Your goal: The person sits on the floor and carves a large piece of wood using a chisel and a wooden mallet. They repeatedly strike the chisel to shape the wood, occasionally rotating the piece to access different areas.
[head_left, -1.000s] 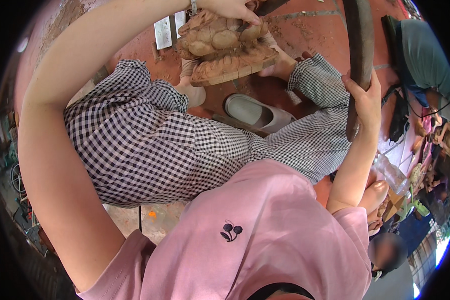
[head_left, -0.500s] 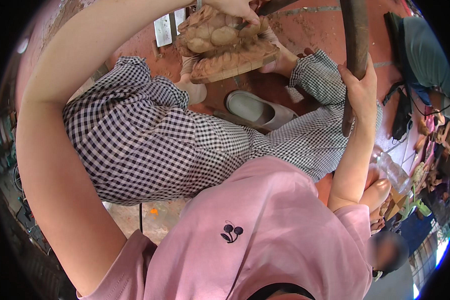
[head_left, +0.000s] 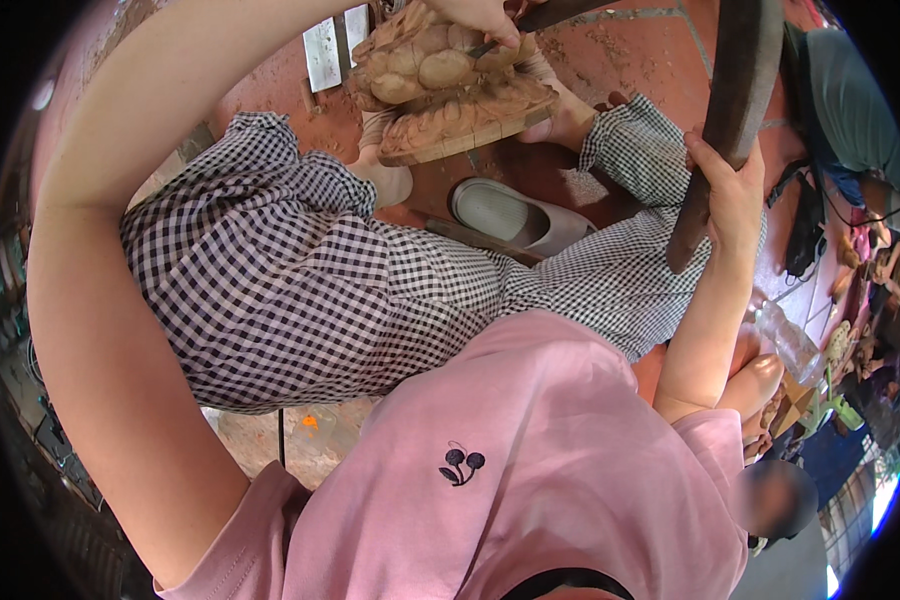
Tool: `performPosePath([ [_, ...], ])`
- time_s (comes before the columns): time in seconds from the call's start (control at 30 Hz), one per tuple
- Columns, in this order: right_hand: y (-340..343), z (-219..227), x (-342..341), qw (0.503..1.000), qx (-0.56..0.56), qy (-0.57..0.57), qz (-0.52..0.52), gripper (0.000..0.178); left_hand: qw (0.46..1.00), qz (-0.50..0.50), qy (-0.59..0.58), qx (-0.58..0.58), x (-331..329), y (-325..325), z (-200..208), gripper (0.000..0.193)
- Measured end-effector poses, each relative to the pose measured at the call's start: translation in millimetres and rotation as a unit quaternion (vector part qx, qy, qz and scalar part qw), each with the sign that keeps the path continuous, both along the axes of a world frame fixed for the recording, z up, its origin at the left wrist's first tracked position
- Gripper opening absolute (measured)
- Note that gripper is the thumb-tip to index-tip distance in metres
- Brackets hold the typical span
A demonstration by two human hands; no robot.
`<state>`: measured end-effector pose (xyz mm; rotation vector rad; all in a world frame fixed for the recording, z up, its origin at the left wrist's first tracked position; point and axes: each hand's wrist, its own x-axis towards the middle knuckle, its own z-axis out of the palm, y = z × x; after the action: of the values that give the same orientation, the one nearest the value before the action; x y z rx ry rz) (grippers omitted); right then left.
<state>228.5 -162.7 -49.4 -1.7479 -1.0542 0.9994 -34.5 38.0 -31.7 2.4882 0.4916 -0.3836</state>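
Note:
At the top edge my left hand [head_left: 475, 14] is closed round a dark, slim chisel [head_left: 550, 14]. Its tip rests against a carved piece of wood [head_left: 445, 72] with rounded, knobbly relief, which is between my feet and partly cut off by the picture's edge. On the right, my right hand [head_left: 732, 190] is wrapped round a thick, curved, dark wooden stick [head_left: 745, 80]. The stick's lower end reaches past my wrist, and its upper end runs out of view. It is held apart from the chisel in what shows.
A grey slipper [head_left: 505, 215] lies on the red tiled floor [head_left: 630, 60] between my legs. Wood chips are scattered about. A person [head_left: 770, 500] is at the lower right, near a clear plastic bottle [head_left: 788, 340] and mixed clutter. Another person's grey-green clothing [head_left: 850, 110] shows at the upper right.
The curved stick has swung to the right at its upper part and now leans more, and my right hand has shifted slightly right with it. My left hand and the carving have hardly moved.

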Motion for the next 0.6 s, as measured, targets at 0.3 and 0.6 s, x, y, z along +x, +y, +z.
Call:
performPosePath([
  [0.3, -7, -3, -11, 1.000, 0.014, -0.024, 0.003, 0.024, 0.999, -0.041, -0.015, 0.000, 3, -3, 2, 0.033],
  [0.6, -10, -10, -15, 0.989, -0.034, -0.145, 0.024, 0.053, 0.998, -0.054, 0.017, 0.006, 2, -6, 11, 0.041],
])
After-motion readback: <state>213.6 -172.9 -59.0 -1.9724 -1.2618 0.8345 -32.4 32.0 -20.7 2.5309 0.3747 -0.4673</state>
